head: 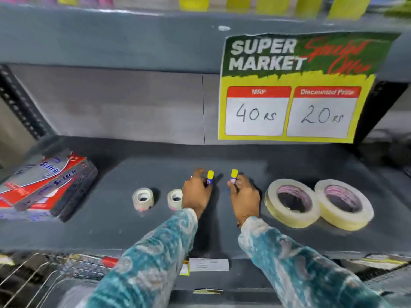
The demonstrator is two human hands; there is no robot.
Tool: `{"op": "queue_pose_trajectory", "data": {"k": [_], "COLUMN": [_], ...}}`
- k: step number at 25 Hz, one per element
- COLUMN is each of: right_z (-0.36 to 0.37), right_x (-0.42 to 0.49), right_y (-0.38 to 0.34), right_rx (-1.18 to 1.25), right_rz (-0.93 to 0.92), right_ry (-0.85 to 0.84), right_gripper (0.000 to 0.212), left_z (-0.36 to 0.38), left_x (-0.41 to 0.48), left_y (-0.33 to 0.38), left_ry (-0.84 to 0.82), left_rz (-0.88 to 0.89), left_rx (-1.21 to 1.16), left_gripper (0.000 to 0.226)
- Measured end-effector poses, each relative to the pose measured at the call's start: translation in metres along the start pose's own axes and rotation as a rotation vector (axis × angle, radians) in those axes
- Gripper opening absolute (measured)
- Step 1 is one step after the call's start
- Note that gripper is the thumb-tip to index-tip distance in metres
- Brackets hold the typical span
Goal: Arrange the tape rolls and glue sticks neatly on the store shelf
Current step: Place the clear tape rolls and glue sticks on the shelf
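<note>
Two glue sticks with yellow caps and blue bodies stand upright at the middle of the grey shelf [111,218]. My left hand [195,194] grips the left glue stick [210,177]; my right hand [244,196] grips the right glue stick [234,175]. Two small clear tape rolls sit left of my left hand, one [143,198] further left, the other [175,198] touching my wrist area. Two large cream masking tape rolls [291,202] [343,203] lie flat side by side to the right, touching each other.
A stack of red and grey boxes [44,185] lies at the shelf's left end. A "Super Market" price sign [289,90] hangs from the upper shelf at the right. A wire basket [44,274] and a shelf-edge label [209,264] sit below the front edge.
</note>
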State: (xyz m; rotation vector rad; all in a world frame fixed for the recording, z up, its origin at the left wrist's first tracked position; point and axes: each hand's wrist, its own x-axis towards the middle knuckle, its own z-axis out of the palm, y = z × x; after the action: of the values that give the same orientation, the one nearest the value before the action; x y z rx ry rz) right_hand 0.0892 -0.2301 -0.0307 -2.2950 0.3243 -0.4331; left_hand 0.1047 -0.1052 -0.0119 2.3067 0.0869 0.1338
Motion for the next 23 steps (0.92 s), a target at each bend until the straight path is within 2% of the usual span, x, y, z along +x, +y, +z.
{"op": "queue_pose_trajectory", "data": {"k": [3,7,18,20,23], "right_z": [0.004,0.004,0.007,0.007,0.005], "right_x": [0.007,0.007,0.006,0.005,0.004], "right_y": [0.005,0.005,0.006,0.006,0.006], "right_rx": [0.046,0.140,0.169,0.171,0.184], "right_rz": [-0.036,-0.003,0.036,0.028,0.024], "right_ry": [0.004,0.024,0.004,-0.015,-0.023], "right_gripper": [0.025,0.026,0.042,0.047,0.068], "left_z": [0.008,0.012,0.016,0.015,0.010], "left_x": [0.000,0.005,-0.001,-0.001,-0.008], "left_y": [-0.001,0.000,-0.001,0.001,0.003], "left_ry": [0.082,0.051,0.027,0.011,0.019], "left_rz": [-0.036,-0.047,-0.064,-0.062,-0.066], "left_rx": [-0.105,-0.142,-0.107,-0.103,-0.106], "left_gripper": [0.031,0.051,0.065,0.069,0.073]}}
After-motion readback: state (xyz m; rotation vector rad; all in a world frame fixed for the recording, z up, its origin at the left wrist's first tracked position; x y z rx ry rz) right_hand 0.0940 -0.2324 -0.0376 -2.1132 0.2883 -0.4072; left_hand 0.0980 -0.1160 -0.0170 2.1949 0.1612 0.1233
